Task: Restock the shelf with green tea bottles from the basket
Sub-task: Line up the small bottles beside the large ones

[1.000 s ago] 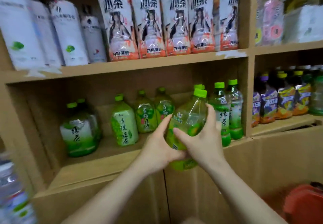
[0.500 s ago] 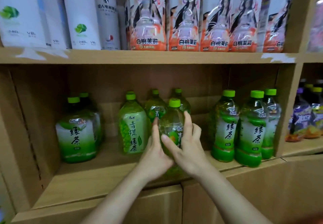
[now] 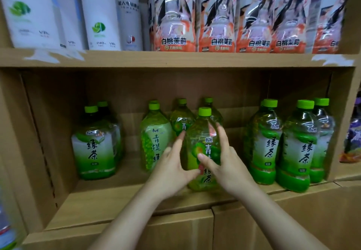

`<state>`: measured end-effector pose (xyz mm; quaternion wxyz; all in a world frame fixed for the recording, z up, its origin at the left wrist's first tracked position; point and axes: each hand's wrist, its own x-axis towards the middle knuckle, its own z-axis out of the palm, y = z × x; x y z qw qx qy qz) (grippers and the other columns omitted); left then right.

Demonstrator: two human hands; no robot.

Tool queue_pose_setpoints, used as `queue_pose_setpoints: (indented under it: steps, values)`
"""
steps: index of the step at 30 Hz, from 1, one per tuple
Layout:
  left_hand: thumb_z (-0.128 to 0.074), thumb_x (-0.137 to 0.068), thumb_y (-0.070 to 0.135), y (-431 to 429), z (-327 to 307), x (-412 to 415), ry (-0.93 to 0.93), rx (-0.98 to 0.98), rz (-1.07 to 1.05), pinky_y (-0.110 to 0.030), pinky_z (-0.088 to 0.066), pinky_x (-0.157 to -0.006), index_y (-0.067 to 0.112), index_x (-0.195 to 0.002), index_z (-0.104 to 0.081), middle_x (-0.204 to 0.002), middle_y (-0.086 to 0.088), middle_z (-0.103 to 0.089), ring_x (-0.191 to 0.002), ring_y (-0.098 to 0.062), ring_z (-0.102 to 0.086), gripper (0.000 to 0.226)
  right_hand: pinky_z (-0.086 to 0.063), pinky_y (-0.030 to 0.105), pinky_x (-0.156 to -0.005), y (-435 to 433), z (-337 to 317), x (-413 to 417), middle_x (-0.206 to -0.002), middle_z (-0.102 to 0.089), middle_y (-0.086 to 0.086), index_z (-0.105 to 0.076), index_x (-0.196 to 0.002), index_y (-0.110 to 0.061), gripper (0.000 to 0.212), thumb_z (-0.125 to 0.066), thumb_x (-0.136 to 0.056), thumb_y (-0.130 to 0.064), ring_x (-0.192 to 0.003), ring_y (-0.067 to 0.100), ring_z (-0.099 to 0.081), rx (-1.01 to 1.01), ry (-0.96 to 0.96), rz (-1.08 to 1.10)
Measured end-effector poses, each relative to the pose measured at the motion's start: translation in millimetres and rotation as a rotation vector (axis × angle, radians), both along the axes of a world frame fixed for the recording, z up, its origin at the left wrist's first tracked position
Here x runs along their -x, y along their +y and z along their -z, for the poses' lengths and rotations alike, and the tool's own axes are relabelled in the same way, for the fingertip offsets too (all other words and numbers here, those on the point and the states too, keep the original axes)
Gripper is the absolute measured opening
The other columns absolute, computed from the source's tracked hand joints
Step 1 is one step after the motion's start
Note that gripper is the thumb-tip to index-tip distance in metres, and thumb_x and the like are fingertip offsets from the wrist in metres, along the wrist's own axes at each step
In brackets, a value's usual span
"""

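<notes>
Green-capped and clear with a lime label, the tea bottle (image 3: 203, 148) stands upright near the brown shelf's (image 3: 117, 206) front. The left hand (image 3: 172, 169) and right hand (image 3: 228, 167) press its sides with straight fingers. A similar bottle (image 3: 154, 136) crowds the left fingers. Right of the fingers lies a bare gap, then three bottles (image 3: 293, 148).

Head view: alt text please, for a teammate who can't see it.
The left hand and right hand steady a green tea bottle upright on the shelf, fingers straight, in front of similar bottles. More green bottles stand either side; white bottles and peach bottles line the upper shelf.
</notes>
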<state>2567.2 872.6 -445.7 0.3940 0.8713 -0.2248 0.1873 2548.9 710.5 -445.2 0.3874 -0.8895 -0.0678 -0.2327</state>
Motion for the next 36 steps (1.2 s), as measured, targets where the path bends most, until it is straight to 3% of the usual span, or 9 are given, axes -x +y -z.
queue_pose_setpoints:
  steps: [2,4,10,15,21,28,31,34,36]
  values:
    - [-0.080,-0.071,0.028,15,-6,3,-0.289,0.074,-0.224,-0.023,-0.031,-0.102,0.028,-0.142,-0.035,-0.135,-0.003,-0.044,-0.126,-0.020,-0.043,0.084,-0.055,0.049,-0.078,0,-1,-12,-0.117,-0.060,0.009,0.020,-0.135,-0.061,0.092,-0.051,-0.078,-0.068,-0.093,0.026,-0.065,0.068,0.009,0.065]
    - [-0.083,-0.067,0.024,29,-8,-8,-0.406,0.156,-0.430,-0.031,-0.032,-0.102,0.019,-0.140,-0.040,-0.136,-0.012,-0.044,-0.125,-0.029,-0.042,0.085,-0.055,0.048,-0.076,1,-2,-22,-0.109,-0.062,0.012,0.025,-0.134,-0.059,0.094,-0.055,-0.085,-0.056,-0.085,0.028,-0.065,0.097,0.019,0.128]
    - [-0.082,-0.069,0.028,42,2,-57,0.084,0.345,-0.347,-0.042,-0.039,-0.106,0.030,-0.150,-0.001,-0.148,-0.005,-0.039,-0.132,-0.024,-0.042,0.114,-0.050,0.046,-0.092,6,-6,-48,-0.126,-0.049,0.022,0.029,-0.126,-0.067,0.111,-0.069,-0.081,-0.042,-0.096,0.032,-0.065,-0.005,0.052,0.100]
    - [-0.079,-0.073,0.032,43,7,-65,0.045,0.260,-0.457,-0.042,-0.045,-0.099,0.033,-0.149,-0.003,-0.144,-0.003,-0.046,-0.126,-0.027,-0.049,0.107,-0.048,0.042,-0.096,16,-1,-71,-0.142,-0.046,0.012,0.016,-0.135,-0.063,0.111,-0.076,-0.073,-0.047,-0.119,0.032,-0.055,-0.055,0.014,0.063]
    - [-0.077,-0.074,0.037,44,8,-66,0.024,0.172,-0.482,-0.041,-0.044,-0.098,0.029,-0.149,-0.001,-0.146,-0.005,-0.042,-0.127,-0.027,-0.048,0.107,-0.048,0.048,-0.094,31,0,-87,-0.149,-0.039,0.013,0.021,-0.130,-0.063,0.110,-0.073,-0.074,-0.051,-0.122,0.035,-0.054,0.004,0.073,0.104]
    - [-0.077,-0.074,0.027,36,-12,-56,0.126,0.073,-0.534,-0.041,-0.036,-0.107,0.019,-0.150,0.001,-0.150,-0.011,-0.032,-0.134,-0.031,-0.036,0.108,-0.051,0.043,-0.094,10,-11,-55,-0.157,-0.023,0.012,0.029,-0.127,-0.064,0.119,-0.072,-0.080,-0.024,-0.121,0.031,-0.056,0.105,0.050,-0.012]
    - [-0.072,-0.076,0.012,18,-22,-24,-0.127,0.009,-0.572,-0.041,-0.027,-0.110,0.013,-0.149,-0.013,-0.149,-0.015,-0.030,-0.136,-0.034,-0.028,0.095,-0.052,0.037,-0.089,-12,-20,-10,-0.141,-0.044,0.001,0.003,-0.144,-0.048,0.090,-0.062,-0.087,-0.025,-0.112,0.019,-0.058,0.166,-0.218,0.075]
    - [-0.068,-0.078,0.007,-23,-27,9,-0.398,0.022,-0.304,-0.037,-0.036,-0.104,0.016,-0.139,-0.041,-0.132,-0.009,-0.048,-0.122,-0.027,-0.045,0.067,-0.048,0.023,-0.081,-46,-22,29,-0.120,-0.053,-0.010,-0.032,-0.142,-0.032,0.063,-0.062,-0.088,-0.020,-0.102,0.005,-0.053,0.085,-0.499,0.181]
    - [-0.067,-0.083,0.014,-59,-27,18,-0.374,0.013,-0.099,-0.036,-0.040,-0.104,0.022,-0.134,-0.048,-0.129,0.002,-0.050,-0.121,-0.016,-0.047,0.055,-0.042,0.018,-0.086,-72,-19,44,-0.115,-0.056,-0.003,-0.044,-0.135,-0.021,0.056,-0.066,-0.084,-0.013,-0.104,0.008,-0.052,0.077,-0.622,0.297]
